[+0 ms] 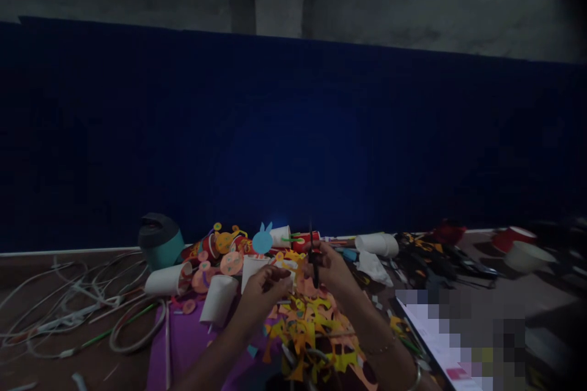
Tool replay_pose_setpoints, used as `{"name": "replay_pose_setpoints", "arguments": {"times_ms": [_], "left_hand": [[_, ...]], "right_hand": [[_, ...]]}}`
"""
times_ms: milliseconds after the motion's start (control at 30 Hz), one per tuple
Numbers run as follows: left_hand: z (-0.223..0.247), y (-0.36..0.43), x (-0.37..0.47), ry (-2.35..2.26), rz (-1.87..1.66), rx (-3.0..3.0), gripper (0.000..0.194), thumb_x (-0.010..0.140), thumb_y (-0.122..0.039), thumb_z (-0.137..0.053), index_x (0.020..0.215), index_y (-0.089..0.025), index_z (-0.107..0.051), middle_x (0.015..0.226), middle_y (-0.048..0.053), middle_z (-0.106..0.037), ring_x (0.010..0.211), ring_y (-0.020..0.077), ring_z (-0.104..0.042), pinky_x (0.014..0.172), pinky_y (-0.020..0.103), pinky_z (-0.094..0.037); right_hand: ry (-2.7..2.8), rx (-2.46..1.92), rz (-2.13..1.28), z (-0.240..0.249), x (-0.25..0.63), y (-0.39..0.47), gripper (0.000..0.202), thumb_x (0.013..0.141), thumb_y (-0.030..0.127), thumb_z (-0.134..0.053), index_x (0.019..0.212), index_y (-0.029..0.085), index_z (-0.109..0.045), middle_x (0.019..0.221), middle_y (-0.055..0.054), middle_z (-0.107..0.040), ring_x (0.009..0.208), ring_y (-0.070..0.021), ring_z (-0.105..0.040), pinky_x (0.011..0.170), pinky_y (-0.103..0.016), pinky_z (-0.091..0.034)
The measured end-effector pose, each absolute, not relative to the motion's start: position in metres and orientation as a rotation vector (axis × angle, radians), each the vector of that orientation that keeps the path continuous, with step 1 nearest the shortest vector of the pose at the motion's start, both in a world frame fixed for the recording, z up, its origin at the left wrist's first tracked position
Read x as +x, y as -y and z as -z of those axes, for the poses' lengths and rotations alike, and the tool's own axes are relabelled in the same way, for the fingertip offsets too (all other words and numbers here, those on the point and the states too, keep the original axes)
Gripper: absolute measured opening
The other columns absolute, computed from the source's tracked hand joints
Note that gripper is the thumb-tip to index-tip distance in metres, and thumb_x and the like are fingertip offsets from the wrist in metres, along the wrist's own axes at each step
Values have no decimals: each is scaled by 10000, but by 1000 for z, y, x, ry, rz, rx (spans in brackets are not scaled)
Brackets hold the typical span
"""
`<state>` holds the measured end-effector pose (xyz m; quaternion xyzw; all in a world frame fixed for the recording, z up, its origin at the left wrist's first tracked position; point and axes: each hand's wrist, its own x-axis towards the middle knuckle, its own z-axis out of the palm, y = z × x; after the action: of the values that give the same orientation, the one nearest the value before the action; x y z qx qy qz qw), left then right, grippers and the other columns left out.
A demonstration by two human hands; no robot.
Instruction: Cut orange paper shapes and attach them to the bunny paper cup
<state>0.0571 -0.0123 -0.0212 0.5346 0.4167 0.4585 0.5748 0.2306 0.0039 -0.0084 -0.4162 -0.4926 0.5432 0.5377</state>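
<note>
Over the middle of the cluttered table, my left hand (266, 286) has its fingers bent together; whatever small thing lies between them is too dark to make out. My right hand (328, 266) is closed on dark scissors (314, 259), their blades pointing up. Between and below the hands lies a heap of yellow and orange paper scraps (316, 324). A light blue paper cutout with two ears (262, 241) stands behind my left hand, above a white paper cup (252, 269). Another white cup (219, 300) is tilted to the left of that hand.
Coiled white cables (87, 293) and a teal and grey container (160, 241) are at the left. Purple paper (183, 342) lies in front. White cups (376, 245), crumpled tissue (373, 267), a bright screen (433, 336) and a red bowl (513, 238) are at the right. A blue panel (293, 134) stands behind.
</note>
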Motion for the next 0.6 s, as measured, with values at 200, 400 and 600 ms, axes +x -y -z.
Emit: {"name": "replay_pose_setpoints", "arguments": {"times_ms": [200, 400, 600], "left_hand": [[28, 13, 59, -982, -1103, 1258, 245, 706, -382, -626, 753, -142, -617, 716, 35, -648, 711, 179, -609, 687, 277, -476], [19, 12, 50, -1013, -1243, 1133, 238, 722, -367, -610, 826, -156, -577, 737, 17, -642, 681, 152, -607, 612, 234, -468], [23, 6, 46, -997, -945, 1251, 150, 706, -303, -578, 744, -163, -539, 687, 15, -648, 550, 132, -593, 515, 229, -434]], "right_hand": [[1211, -954, -1334, 10, 213, 4, 404, 569, 218, -741, 895, 204, -503, 638, 47, -585, 541, -121, -567, 499, -216, -413], [1232, -1004, -1241, 0, 235, -3, 403, 567, 223, -723, 905, 198, -506, 643, 34, -594, 570, -132, -571, 487, -216, -408], [1622, -1421, -1018, 19, 272, -13, 199, 594, 174, -631, 779, 205, -564, 508, 56, -549, 485, -132, -524, 469, -228, -381]]}}
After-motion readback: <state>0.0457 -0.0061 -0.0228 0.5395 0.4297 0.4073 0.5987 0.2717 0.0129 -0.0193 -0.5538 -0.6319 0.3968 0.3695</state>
